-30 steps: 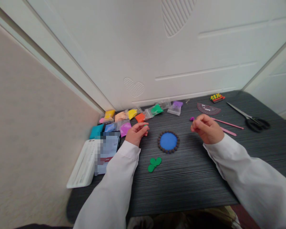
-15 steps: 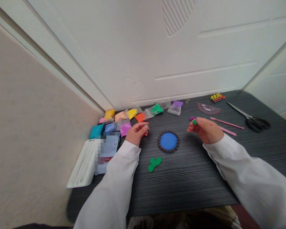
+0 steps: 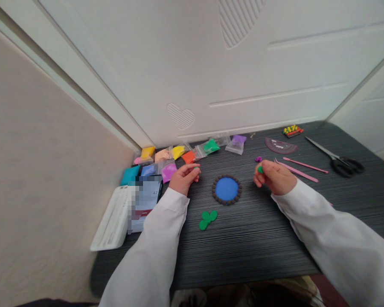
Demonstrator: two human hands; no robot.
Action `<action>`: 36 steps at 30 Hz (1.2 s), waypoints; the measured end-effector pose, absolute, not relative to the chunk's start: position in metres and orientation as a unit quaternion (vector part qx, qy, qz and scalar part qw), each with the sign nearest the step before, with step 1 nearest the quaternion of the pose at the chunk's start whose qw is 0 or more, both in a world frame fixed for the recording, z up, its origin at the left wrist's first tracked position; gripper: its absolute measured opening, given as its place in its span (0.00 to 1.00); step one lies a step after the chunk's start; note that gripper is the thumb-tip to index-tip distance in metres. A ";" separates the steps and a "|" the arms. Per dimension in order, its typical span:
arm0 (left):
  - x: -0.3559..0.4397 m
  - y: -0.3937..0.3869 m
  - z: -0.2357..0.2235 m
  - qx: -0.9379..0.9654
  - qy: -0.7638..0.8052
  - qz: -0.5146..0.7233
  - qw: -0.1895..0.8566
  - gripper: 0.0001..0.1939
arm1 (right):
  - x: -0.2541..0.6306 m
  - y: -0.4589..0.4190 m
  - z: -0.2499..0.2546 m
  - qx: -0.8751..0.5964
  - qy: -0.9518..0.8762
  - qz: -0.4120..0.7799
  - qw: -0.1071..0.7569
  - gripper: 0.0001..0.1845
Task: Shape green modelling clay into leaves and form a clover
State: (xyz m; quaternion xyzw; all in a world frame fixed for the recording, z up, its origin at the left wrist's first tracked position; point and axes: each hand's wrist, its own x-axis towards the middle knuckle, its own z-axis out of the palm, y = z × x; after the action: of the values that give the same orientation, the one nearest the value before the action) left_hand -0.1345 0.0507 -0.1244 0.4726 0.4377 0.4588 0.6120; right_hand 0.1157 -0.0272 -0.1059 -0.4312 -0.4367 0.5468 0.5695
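Between the thumb and fingers of my left hand [image 3: 183, 178] a small bit of green clay [image 3: 196, 168] shows, mostly hidden by the fingers. My right hand [image 3: 277, 177] pinches another green clay piece [image 3: 260, 169] above the table. Between the hands lies a flat blue clay disc [image 3: 227, 189], ringed by dark brown clay balls [image 3: 238, 197]. Nearer to me, three flat green clay ovals [image 3: 206, 221] touch one another. A small purple clay lump [image 3: 258, 159] sits just beyond my right hand.
Bags of coloured clay [image 3: 211, 146] line the back left. A white tray [image 3: 107, 221] and a phone-like screen [image 3: 147, 200] lie at left. At right are pink tools [image 3: 302, 173], scissors [image 3: 336, 157], a protractor [image 3: 280, 145] and a small yellow-and-red piece [image 3: 292, 130]. A white panel [image 3: 192, 68] rises behind.
My right hand has shifted slightly down, its fingers more curled, uncovering the tips of the pink tweezers beside it. The left hand stays in place.
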 end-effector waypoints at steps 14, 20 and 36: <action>-0.136 0.051 -0.125 0.474 0.431 0.459 0.615 0.14 | 0.116 -0.028 -0.104 -0.465 -0.390 0.534 0.589 0.14; -0.135 0.052 -0.126 0.475 0.430 0.456 0.618 0.14 | 0.115 -0.027 -0.103 -0.414 -0.386 0.541 0.621 0.14; -0.136 0.052 -0.126 0.477 0.428 0.453 0.619 0.14 | 0.117 -0.027 -0.104 -0.467 -0.390 0.488 0.626 0.09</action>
State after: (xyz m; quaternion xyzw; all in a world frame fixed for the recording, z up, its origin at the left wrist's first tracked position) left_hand -0.1362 0.0522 -0.1264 0.4769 0.4284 0.4534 0.6193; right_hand 0.1173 -0.0265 -0.1043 -0.4665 -0.3900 0.4883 0.6259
